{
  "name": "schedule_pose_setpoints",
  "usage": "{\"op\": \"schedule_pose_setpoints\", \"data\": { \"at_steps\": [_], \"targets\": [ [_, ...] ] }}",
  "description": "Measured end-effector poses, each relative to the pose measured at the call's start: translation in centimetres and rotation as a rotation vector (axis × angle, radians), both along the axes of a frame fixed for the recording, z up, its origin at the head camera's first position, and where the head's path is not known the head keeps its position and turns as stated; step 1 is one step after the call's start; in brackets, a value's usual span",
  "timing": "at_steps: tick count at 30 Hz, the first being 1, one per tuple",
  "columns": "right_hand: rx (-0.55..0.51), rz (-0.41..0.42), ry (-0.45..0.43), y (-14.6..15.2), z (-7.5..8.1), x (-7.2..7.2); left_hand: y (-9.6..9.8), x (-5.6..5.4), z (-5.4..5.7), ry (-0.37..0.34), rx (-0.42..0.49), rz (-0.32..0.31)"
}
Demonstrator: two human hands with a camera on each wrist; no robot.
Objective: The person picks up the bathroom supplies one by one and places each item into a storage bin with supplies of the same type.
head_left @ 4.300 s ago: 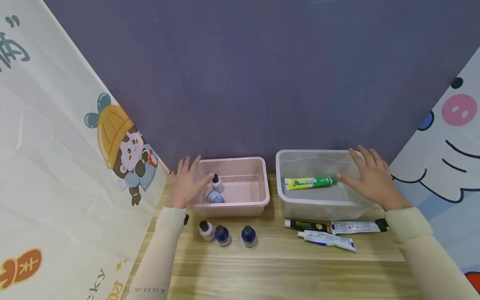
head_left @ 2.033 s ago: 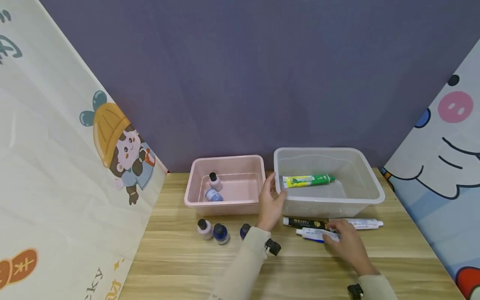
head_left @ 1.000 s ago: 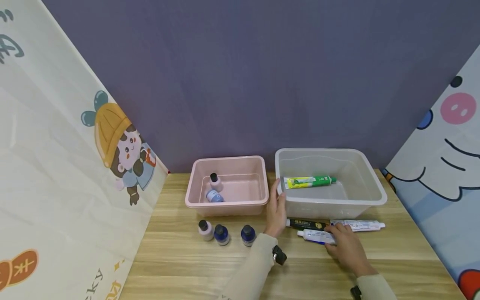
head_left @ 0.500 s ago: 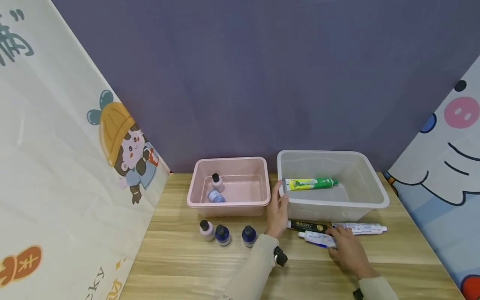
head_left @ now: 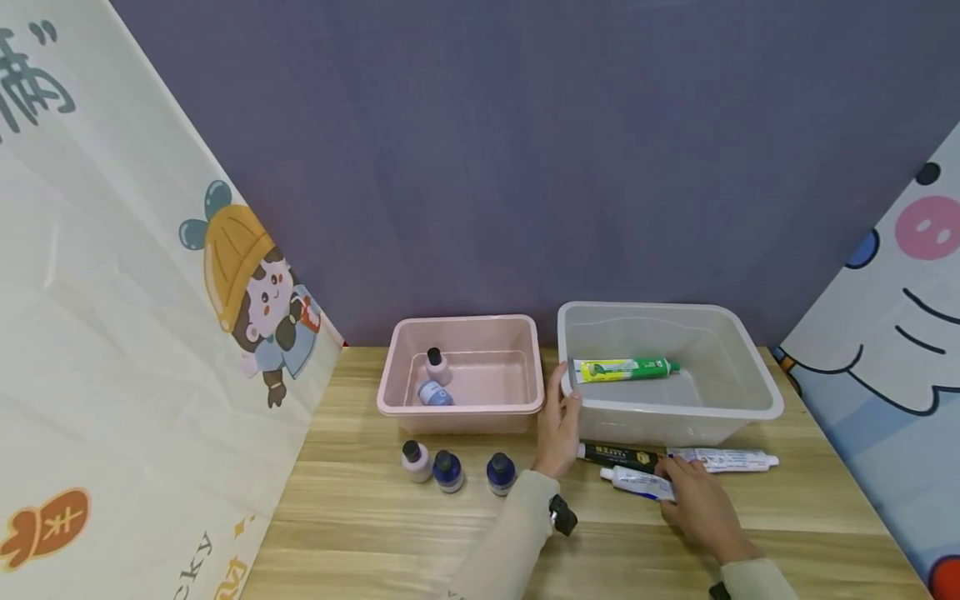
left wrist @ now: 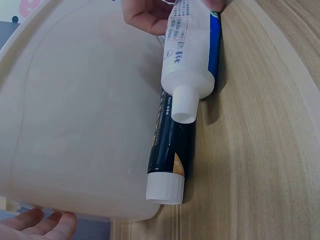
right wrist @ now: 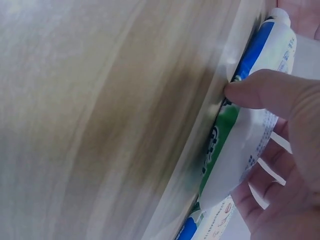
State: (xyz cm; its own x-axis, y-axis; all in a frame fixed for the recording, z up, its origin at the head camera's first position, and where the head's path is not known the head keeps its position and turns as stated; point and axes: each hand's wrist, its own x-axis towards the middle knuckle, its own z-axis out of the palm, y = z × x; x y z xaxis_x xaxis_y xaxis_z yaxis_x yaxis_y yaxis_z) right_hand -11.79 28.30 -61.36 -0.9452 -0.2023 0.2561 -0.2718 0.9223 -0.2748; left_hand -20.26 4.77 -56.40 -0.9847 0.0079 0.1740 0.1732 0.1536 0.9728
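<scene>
My right hand (head_left: 703, 510) pinches a white and blue toothpaste tube (head_left: 636, 481) lying at the front of the group. In the right wrist view the thumb (right wrist: 265, 90) presses the tube's blue-green side, with the fingers on its far side. Behind it lie a black toothpaste tube (head_left: 617, 456) with a white cap and another white tube (head_left: 738, 460), end to end along the translucent bin (head_left: 675, 426). My left hand (head_left: 557, 435) rests against that bin's left front corner, fingers extended to the rim. A green and yellow tube (head_left: 626, 369) lies inside the bin.
A pink bin (head_left: 461, 422) to the left holds a pale bottle (head_left: 438, 369) and a blue bottle (head_left: 435, 393). In front of it stand a pale bottle (head_left: 417, 467) and two dark blue bottles (head_left: 448, 475). Printed sheets (head_left: 135, 333) and a dark backdrop enclose the table.
Both hands have come down from over the bins: the left to the translucent bin's corner, the right onto the front toothpaste tube. In the last second the hands have hardly moved.
</scene>
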Motion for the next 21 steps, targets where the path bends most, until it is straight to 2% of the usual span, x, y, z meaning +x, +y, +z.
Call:
{"op": "schedule_pose_setpoints", "data": {
  "at_steps": [5,15,21],
  "targets": [
    [-0.006,-0.001,-0.021,0.0,0.2,0.1,0.0,0.0,0.0,0.013,0.005,0.004],
    [0.009,0.005,-0.131,0.0,1.0,0.3,-0.1,-0.1,-0.2,0.016,-0.009,-0.019],
    [0.029,0.018,-0.13,-0.1,1.0,0.5,-0.2,0.1,-0.2,0.004,-0.013,-0.013]
  ]
}}
